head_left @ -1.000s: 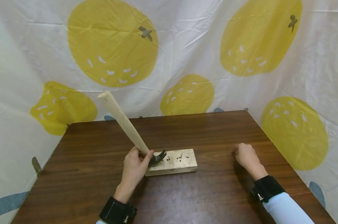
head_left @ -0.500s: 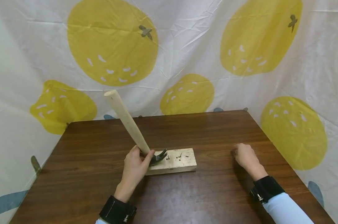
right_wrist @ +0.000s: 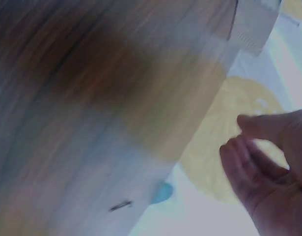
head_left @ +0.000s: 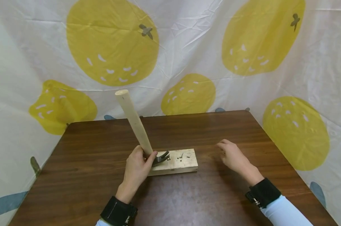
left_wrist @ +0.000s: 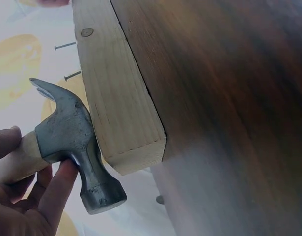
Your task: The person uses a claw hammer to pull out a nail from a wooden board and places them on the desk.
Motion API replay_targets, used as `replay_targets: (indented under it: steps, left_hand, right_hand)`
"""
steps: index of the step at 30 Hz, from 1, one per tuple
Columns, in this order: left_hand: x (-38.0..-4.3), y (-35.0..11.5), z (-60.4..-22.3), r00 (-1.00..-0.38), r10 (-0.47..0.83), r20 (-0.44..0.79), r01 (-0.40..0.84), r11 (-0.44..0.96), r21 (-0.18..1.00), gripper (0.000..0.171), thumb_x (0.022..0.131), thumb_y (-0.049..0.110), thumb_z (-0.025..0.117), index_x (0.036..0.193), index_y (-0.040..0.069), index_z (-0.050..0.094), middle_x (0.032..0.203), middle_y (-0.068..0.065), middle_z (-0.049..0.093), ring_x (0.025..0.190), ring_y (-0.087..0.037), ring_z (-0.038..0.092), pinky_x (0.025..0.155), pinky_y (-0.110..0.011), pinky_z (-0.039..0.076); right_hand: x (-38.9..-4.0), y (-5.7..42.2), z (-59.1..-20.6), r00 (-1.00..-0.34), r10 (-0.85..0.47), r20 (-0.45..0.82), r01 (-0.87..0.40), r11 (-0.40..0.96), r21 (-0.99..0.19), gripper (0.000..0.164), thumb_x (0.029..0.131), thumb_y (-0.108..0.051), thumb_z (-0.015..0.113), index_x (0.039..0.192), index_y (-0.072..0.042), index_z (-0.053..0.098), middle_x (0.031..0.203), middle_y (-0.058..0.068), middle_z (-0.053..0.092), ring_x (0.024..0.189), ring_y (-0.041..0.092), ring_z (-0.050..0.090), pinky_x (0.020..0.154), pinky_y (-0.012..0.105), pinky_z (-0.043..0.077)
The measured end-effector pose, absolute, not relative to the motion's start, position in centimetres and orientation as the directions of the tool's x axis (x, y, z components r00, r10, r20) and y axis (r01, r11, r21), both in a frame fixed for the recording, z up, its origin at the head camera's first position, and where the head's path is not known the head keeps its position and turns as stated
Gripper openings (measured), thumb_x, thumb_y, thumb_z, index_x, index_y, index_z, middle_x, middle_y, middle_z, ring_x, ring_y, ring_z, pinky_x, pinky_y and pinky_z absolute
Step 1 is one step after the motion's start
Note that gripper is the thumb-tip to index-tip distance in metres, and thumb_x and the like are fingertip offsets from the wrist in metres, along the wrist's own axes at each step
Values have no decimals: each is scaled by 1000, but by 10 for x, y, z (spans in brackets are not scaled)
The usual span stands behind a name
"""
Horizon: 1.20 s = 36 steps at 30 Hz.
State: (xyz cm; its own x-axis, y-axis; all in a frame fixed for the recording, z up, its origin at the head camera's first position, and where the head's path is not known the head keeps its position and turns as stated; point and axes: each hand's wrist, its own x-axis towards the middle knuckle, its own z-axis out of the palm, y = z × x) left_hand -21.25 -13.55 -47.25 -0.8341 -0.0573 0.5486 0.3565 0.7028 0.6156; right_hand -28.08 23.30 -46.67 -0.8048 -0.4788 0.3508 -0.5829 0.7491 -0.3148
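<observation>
My left hand (head_left: pixel 137 171) grips a claw hammer (head_left: pixel 135 121) low on its pale wooden handle, close under the head. The handle leans up and to the left. In the left wrist view the dark metal hammer head (left_wrist: pixel 69 128) lies alongside the wooden block (left_wrist: pixel 116 98), claw and round face both showing. Two nails (left_wrist: pixel 72 75) stick out from that block's top face. From the head view, the block (head_left: pixel 173 171) bears several small holes and dark marks. My right hand (head_left: pixel 234 158) hovers right of the block, fingers loosely bent with nothing between them.
A loose nail (right_wrist: pixel 121 205) lies on the brown table (head_left: pixel 82 175) in the right wrist view. Behind the table hangs a white curtain (head_left: pixel 187 40) printed with yellow fruit. Black bands (head_left: pixel 264 192) circle both wrists.
My right hand has moved left toward the block, its fingers loosening. The hammer handle has tilted more upright in my left hand, which stays at the block's left end.
</observation>
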Motion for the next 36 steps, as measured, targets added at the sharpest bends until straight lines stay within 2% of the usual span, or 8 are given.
replay_targets:
  steps: [5,10,14,18,23,36]
  left_hand:
    - [-211,-132,-471,-833,-39,552,345,743,574,27,93,24,79,97,3,63,85,-8,60,69,-24,63,58,-38,50]
    - [-210,-129,-470,-829,-30,559,335,773,539,28,93,28,79,95,6,62,84,-5,58,65,-21,61,55,-39,49]
    - [-209,-128,-470,-831,-19,556,322,799,507,30,93,31,79,96,6,62,84,-5,56,62,-22,59,53,-42,48]
    - [-209,-127,-468,-828,-2,560,323,815,481,32,93,31,79,98,5,62,83,-6,56,61,-24,61,51,-43,49]
    - [-211,-125,-466,-818,15,574,342,816,466,31,91,28,81,97,6,61,79,-4,55,55,-20,57,47,-38,45]
    - [-213,-123,-461,-835,27,550,315,842,437,30,90,29,83,96,7,62,81,-4,57,61,-25,64,49,-42,50]
  right_hand:
    - [-275,211,-466,-677,-609,412,-729,632,-263,35,79,19,72,111,5,70,105,15,66,92,28,68,75,40,57]
    - [-265,195,-467,-615,-698,368,-788,564,-246,35,85,12,74,119,3,69,114,14,67,104,28,67,85,40,56]
    - [-258,184,-471,-575,-753,321,-818,515,-256,38,90,2,76,126,1,67,125,13,65,115,27,63,93,40,54]
    - [-253,177,-474,-547,-784,295,-836,492,-242,39,92,-4,75,130,-1,66,131,12,62,122,26,59,98,39,51]
    - [-252,176,-479,-518,-798,307,-856,480,-193,37,92,-6,75,128,0,67,131,12,62,122,26,58,99,40,50]
    - [-251,177,-479,-549,-786,285,-835,509,-208,37,94,-8,74,130,-1,67,132,12,62,122,26,57,99,39,50]
